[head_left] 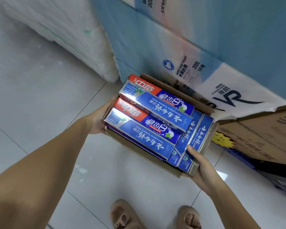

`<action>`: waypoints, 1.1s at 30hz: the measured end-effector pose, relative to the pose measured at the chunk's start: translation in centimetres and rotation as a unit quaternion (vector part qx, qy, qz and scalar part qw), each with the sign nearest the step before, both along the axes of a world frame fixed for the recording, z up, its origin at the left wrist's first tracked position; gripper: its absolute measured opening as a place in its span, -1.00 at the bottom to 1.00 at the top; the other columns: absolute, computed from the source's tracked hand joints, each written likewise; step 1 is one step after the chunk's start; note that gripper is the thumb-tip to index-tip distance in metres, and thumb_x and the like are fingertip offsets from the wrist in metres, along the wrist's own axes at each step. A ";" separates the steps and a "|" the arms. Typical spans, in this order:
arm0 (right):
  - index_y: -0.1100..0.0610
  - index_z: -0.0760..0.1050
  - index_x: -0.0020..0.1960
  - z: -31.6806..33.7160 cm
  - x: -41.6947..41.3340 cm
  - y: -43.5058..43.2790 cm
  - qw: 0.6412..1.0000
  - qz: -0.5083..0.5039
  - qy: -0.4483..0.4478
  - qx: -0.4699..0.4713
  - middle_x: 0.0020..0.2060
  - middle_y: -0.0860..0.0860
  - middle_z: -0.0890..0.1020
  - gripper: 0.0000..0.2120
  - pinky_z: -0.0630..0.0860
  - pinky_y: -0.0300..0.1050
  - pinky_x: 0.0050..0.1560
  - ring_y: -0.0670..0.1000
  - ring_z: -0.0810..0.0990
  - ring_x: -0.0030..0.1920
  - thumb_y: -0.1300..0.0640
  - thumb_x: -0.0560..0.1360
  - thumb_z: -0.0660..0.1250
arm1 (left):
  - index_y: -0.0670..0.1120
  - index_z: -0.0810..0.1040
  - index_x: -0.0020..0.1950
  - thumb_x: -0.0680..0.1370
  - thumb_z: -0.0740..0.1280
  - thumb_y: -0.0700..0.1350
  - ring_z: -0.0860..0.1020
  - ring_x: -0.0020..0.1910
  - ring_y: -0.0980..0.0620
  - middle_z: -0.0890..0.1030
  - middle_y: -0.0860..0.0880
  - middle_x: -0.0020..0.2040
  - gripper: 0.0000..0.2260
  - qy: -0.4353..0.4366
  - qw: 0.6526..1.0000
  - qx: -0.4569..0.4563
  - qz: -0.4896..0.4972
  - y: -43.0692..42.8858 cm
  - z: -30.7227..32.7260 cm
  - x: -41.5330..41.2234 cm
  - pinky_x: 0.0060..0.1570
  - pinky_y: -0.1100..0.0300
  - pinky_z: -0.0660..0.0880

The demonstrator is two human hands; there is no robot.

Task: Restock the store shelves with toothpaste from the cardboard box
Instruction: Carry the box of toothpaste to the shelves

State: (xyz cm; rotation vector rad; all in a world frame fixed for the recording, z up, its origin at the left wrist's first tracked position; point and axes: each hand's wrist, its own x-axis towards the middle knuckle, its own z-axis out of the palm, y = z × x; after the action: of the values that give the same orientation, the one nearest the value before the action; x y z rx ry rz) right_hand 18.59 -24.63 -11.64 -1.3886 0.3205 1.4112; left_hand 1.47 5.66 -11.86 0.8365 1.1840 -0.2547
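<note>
Tiled floor [40, 83], "Yunnan Baiyao Toothpaste" cartons [147, 143]

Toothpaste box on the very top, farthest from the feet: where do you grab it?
Take the toothpaste box round its middle, fingers across its narrow width, coming from above. It lies long and thin atop the others, long edges free. The left hand and right hand hold the cardboard box.

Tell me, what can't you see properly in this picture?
Head view:
- Left hand: its fingers are hidden behind the cardboard box.
- Lower toothpaste layers: covered by the top toothpaste boxes.
- Store shelves: outside the frame.
- White packs, top left: too blurred to read.
</note>
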 end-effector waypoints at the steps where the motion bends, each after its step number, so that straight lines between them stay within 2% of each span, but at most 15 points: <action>1: 0.07 0.38 0.31 0.1 0.0 0.2 1.000 0.011 0.002 -0.003 0.09 0.09 0.66 -0.16 0.53 0.19 0.11 0.15 0.65 0.07 -0.15 0.13 0.59 | 0.01 0.50 0.21 0.51 0.17 0.33 0.63 0.09 0.07 0.47 0.01 0.35 -0.51 -0.001 1.000 0.010 -0.011 -0.5 0.5 -0.5 0.06 0.11 0.56; 3: 0.08 0.39 0.31 0.3 -0.3 0.6 1.000 0.029 0.006 -0.010 0.09 0.09 0.66 -0.16 0.58 0.12 0.02 0.13 0.66 0.04 -0.14 0.13 0.60 | 0.05 0.50 0.05 0.59 0.08 0.23 0.67 -0.17 0.17 0.58 0.04 0.16 -0.67 -0.009 1.000 0.021 0.010 -1.5 0.6 -2.3 -0.19 0.19 0.60; 5: 0.09 0.39 0.31 0.5 -1.1 1.3 0.999 0.046 0.012 -0.018 0.08 0.10 0.66 -0.21 0.60 0.08 -0.04 0.12 0.67 0.02 -0.12 0.18 0.58 | 0.06 0.53 0.09 0.58 0.10 0.22 0.66 -0.01 0.01 0.67 -0.03 0.03 -0.66 -0.015 0.998 0.026 0.047 -2.2 1.2 -4.2 -0.04 0.01 0.58; 7: 0.09 0.38 0.31 0.5 -2.2 2.3 0.997 0.068 0.019 -0.026 0.10 0.10 0.66 -0.08 0.59 0.10 0.00 0.14 0.66 0.05 -0.17 0.06 0.62 | 0.04 0.56 0.11 0.56 0.11 0.25 0.63 0.08 -0.10 0.68 -0.07 0.04 -0.62 -0.009 0.995 0.045 0.090 -2.7 1.4 -6.4 0.11 -0.11 0.51; 9: 0.06 0.36 0.33 0.3 -3.8 3.5 0.995 0.091 0.028 -0.022 0.12 0.10 0.65 0.04 0.57 0.13 0.04 0.15 0.65 0.08 -0.20 -0.07 0.65 | 0.01 0.57 0.10 0.56 0.07 0.27 0.65 0.05 -0.11 0.68 -0.09 0.05 -0.56 -0.003 0.990 0.055 0.132 -2.7 1.5 -8.8 0.08 -0.08 0.53; 11: 0.03 0.33 0.36 0.0 -5.9 5.0 0.993 0.108 0.040 -0.010 0.13 0.08 0.64 -0.03 0.57 0.15 0.04 0.15 0.64 0.10 -0.17 0.04 0.62 | -0.02 0.57 0.13 0.54 0.05 0.31 0.65 0.03 -0.10 0.67 -0.09 0.06 -0.49 0.017 0.979 0.069 0.191 -2.0 1.3 -11.4 0.04 -0.02 0.55; 14: 0.00 0.29 0.38 -0.2 -9.9 8.0 0.990 0.131 0.043 -0.002 0.14 0.05 0.64 -0.31 0.55 0.18 0.08 0.13 0.63 0.12 -0.08 0.35 0.50 | -0.06 0.52 0.24 0.47 0.12 0.40 0.62 0.10 -0.10 0.64 -0.09 0.14 -0.38 0.049 0.930 0.061 0.359 0.0 0.4 -15.7 0.10 -0.02 0.53; 17: 0.01 0.32 0.36 0.4 -14.5 12.0 0.982 0.187 0.038 -0.006 0.11 0.03 0.65 -0.40 0.55 0.07 -0.02 0.09 0.65 0.09 -0.09 0.38 0.38 | -0.06 0.40 0.35 0.46 0.16 0.40 0.61 0.13 -0.09 0.58 -0.09 0.22 -0.34 -0.003 0.858 0.045 0.511 1.5 0.7 -19.9 0.12 -0.07 0.53; 19: -0.02 0.31 0.36 0.7 -17.2 14.9 0.977 0.211 0.040 -0.010 0.12 -0.01 0.65 -0.35 0.55 0.05 -0.02 0.05 0.65 0.10 -0.16 0.33 0.38 | -0.03 0.41 0.36 0.49 0.07 0.40 0.61 0.13 -0.10 0.62 -0.08 0.19 -0.35 -0.051 0.861 0.045 0.504 1.3 1.8 -21.4 0.18 -0.15 0.47; 21: -0.04 0.30 0.37 1.1 -19.5 17.8 0.975 0.217 0.048 -0.007 0.12 -0.03 0.65 -0.33 0.51 0.21 0.14 0.05 0.63 0.12 -0.19 0.32 0.39 | 0.03 0.47 0.32 0.49 0.05 0.40 0.60 0.14 -0.10 0.64 -0.05 0.14 -0.39 -0.066 0.871 0.053 0.484 0.5 2.7 -22.2 0.15 -0.16 0.48; 24: 0.08 0.48 0.22 2.3 -22.3 22.5 0.976 0.201 0.080 0.008 0.03 0.04 0.66 -0.55 0.43 0.22 0.27 0.12 0.60 0.10 -0.08 0.38 0.35 | 0.05 0.51 0.27 0.46 0.14 0.38 0.62 0.07 -0.10 0.66 -0.03 0.11 -0.44 -0.049 0.866 -0.005 0.497 -0.8 3.6 -22.8 0.02 -0.10 0.54; 26: 0.16 0.51 0.17 3.1 -24.1 25.6 0.977 0.183 0.105 0.009 -0.01 0.10 0.63 -0.63 0.53 0.07 0.17 0.12 0.60 0.05 0.02 0.42 0.35 | 0.07 0.52 0.23 0.46 0.12 0.40 0.59 0.13 -0.10 0.64 0.00 0.15 -0.45 -0.038 0.847 -0.071 0.526 -1.7 3.4 -23.3 0.07 -0.13 0.48; 28: 0.25 0.46 0.25 3.1 -25.9 28.5 0.977 0.168 0.130 0.012 0.00 0.16 0.62 -0.66 0.61 -0.01 0.04 0.13 0.61 0.04 0.17 0.50 0.31 | 0.10 0.49 0.24 0.44 0.06 0.45 0.47 0.27 -0.12 0.53 0.01 0.26 -0.41 -0.042 0.830 -0.096 0.548 -2.0 2.9 -23.5 0.08 -0.21 0.44; 30: 0.29 0.44 0.24 3.2 -27.4 31.2 0.974 0.177 0.144 0.006 -0.04 0.19 0.62 -0.71 0.64 -0.03 -0.06 0.13 0.62 -0.02 0.28 0.53 0.25 | 0.07 0.48 0.31 0.45 0.05 0.44 0.48 0.21 -0.17 0.50 -0.04 0.32 -0.37 -0.058 0.792 -0.093 0.601 -0.8 2.7 -23.4 0.07 -0.17 0.47; 33: 0.33 0.43 0.23 3.7 -28.6 35.1 0.965 0.205 0.164 0.011 -0.04 0.23 0.60 -0.71 0.64 0.02 -0.09 0.16 0.63 -0.07 0.37 0.51 0.19 | -0.05 0.49 0.32 0.53 0.14 0.28 0.58 0.08 -0.17 0.60 -0.15 0.19 -0.46 -0.106 0.701 -0.057 0.703 2.6 3.2 -23.8 0.22 -0.14 0.43</action>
State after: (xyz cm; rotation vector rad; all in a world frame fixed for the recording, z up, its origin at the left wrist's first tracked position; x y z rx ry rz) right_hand -10.04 10.47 -7.98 -1.2437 0.2336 1.9895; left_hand -22.32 8.30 -8.63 -0.3199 1.2602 1.0093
